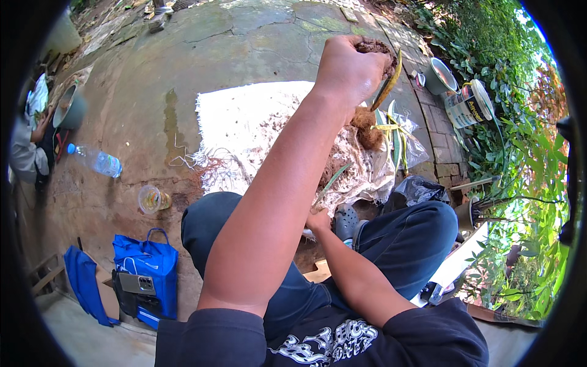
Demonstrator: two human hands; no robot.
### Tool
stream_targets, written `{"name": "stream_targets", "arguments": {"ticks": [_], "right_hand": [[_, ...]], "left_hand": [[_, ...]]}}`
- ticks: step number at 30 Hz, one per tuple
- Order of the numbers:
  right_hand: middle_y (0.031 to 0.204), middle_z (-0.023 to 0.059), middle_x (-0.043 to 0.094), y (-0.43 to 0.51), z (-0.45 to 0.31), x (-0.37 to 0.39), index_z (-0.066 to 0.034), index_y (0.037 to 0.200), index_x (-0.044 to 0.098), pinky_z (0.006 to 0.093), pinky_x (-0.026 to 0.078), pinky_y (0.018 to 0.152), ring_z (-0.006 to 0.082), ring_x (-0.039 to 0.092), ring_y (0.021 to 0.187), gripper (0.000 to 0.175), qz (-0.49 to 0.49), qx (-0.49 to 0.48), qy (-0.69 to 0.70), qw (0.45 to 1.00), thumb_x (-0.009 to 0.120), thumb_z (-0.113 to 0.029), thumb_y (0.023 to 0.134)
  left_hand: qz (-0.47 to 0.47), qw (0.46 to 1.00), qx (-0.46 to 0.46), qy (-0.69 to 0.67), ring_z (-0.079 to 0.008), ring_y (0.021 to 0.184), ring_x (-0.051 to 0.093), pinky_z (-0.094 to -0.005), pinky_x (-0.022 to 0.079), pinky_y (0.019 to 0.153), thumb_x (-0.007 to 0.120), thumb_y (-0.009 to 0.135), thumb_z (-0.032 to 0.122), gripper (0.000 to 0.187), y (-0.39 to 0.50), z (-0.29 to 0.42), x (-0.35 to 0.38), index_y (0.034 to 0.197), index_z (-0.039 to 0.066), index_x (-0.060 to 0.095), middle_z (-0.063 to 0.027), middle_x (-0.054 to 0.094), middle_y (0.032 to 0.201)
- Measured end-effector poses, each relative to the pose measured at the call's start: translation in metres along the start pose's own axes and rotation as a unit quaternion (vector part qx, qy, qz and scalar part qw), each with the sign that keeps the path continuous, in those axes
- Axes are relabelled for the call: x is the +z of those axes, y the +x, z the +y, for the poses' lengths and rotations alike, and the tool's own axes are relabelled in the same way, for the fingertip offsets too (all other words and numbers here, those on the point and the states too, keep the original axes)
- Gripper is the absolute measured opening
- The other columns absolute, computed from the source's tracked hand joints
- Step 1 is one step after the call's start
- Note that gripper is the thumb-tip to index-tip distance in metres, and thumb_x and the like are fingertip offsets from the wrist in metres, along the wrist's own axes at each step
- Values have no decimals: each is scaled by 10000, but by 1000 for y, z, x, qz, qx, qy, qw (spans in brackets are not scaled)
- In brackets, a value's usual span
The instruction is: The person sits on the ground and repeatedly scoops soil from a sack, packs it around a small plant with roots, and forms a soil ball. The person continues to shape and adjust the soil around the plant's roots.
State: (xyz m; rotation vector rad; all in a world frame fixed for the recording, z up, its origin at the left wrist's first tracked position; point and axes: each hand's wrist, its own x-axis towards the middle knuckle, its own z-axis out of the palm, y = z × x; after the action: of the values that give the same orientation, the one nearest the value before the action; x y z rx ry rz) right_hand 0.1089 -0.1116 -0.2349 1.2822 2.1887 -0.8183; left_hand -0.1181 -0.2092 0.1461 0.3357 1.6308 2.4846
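Note:
My left hand (351,69) is stretched out beyond the white sack, its fingers closed around a dark clump of soil or fibre (376,47). Beside those fingers hangs a long yellow-brown leaf (389,87); whether the hand grips it too is unclear. Close to my body, my right hand (319,220) pinches the lower end of a narrow green leaf (334,182), with its fingertips partly behind my left forearm. Brown fibrous root clumps (365,120) lie on the sack's right part, next to yellow-edged snake plant leaves (396,137). Loose soil (337,169) covers the white woven sack (243,105).
A water bottle (98,160) and a plastic cup (153,199) sit on the left concrete. A blue bag (160,257) with a phone (136,284) stands nearer. At right are a grey pot (439,77) and a paint bucket (468,104). Another person's sleeve (28,153) shows far left.

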Motion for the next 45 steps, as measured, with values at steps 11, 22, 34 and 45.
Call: {"name": "stream_targets", "arguments": {"ticks": [11,22,34,45], "right_hand": [[1334,239,658,4,-16,22,22,1468,470,439,522,1069,397,649,1245,892,-52,-55,-67,995,824,-472,815],[1303,269,659,4,-18,22,34,1349,489,426,548,1004,384,661,1198,933,-41,-68,-15,997,910,-486,698],[1384,112,615,-20,-68,-37,-139,1448,538,476,477,1028,326,604,1222,557,-487,-9,549,679,707,-375,972],[1081,143,670,-84,-190,-240,-81,1269,586,492,578,949,323,668,1008,541,-267,-117,678,675,600,-557,1011]], "left_hand": [[-31,997,-62,29,-164,868,723,-301,589,807,781,895,138,261,-16,5,6,1077,-38,723,-101,745,998],[-2,997,-79,25,-144,809,702,-295,560,749,753,903,114,212,-15,16,-4,1046,-40,724,-99,752,937],[-29,997,-69,-16,-197,895,752,-310,636,834,662,1028,101,190,-3,9,-5,1047,-81,712,-127,753,1015],[9,991,-32,-129,-191,922,743,-311,622,851,698,1009,126,198,5,10,-2,1071,-62,710,-117,745,1035]]}}
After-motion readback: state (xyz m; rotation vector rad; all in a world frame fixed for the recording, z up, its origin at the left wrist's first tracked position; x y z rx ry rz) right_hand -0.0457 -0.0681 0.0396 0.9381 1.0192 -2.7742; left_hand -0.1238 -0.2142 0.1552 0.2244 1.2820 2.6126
